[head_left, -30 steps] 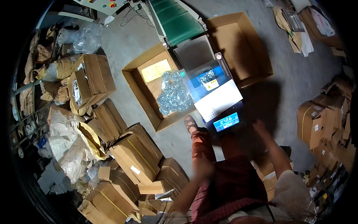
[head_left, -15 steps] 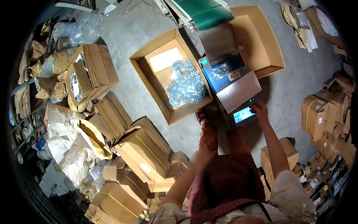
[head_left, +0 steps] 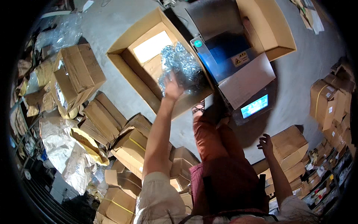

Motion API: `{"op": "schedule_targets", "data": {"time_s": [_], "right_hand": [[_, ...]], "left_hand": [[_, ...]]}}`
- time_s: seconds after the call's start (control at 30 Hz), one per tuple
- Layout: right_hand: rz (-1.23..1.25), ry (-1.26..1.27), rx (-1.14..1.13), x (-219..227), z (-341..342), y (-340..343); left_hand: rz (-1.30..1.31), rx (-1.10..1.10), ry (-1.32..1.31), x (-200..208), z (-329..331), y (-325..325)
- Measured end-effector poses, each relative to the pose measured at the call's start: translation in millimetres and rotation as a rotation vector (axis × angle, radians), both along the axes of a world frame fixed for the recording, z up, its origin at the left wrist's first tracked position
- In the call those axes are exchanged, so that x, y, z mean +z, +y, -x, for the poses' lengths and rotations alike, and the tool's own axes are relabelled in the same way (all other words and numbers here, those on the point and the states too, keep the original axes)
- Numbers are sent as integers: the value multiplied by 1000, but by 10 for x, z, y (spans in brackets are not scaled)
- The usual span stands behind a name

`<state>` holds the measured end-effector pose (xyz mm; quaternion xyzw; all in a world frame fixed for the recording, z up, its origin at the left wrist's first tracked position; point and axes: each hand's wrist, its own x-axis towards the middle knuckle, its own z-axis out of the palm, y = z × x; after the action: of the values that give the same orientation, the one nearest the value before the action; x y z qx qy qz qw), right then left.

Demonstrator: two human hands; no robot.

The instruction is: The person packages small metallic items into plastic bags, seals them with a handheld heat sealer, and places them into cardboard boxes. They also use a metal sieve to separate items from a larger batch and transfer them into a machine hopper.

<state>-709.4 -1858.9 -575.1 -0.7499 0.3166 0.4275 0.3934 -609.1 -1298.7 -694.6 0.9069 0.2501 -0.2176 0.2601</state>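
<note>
My left hand [head_left: 173, 88] reaches into an open cardboard box [head_left: 128, 84], fingers stretched out against a heap of shiny clear plastic packets [head_left: 181, 65]. What is inside the packets is too blurred to make out. Lower right, my right hand [head_left: 265, 145] hangs in the air with its fingers apart and nothing in it. Between the hands stands a machine with a blue chute [head_left: 223, 56], a sheet of paper [head_left: 247, 80] lying over its front and a lit screen [head_left: 254, 106] below that.
A second open box [head_left: 278, 30] adjoins the machine's far right side. Stacked cartons [head_left: 134, 149] and white sacks [head_left: 59, 138] crowd the left. More cartons [head_left: 289, 145] stand by my right hand. A sandalled foot [head_left: 198, 108] is beside the packet box.
My left hand has gone from near my lap up into the box. My right hand has left the screen and dropped back. The shiny pieces on the blue chute no longer show.
</note>
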Motion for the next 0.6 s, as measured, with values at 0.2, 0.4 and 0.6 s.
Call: {"op": "schedule_targets", "data": {"time_s": [0.2,0.4,0.6], "right_hand": [[126,219,-320,47,1120,-257],[-1,388,-473,77,2017,478],[-102,116,214,-388,1634,1778]], "left_hand": [[137,-73,355,-555,-742,-73],[-44,134,229,-645,-656,-456],[-68,-70,156,-663,-524,-198]]}}
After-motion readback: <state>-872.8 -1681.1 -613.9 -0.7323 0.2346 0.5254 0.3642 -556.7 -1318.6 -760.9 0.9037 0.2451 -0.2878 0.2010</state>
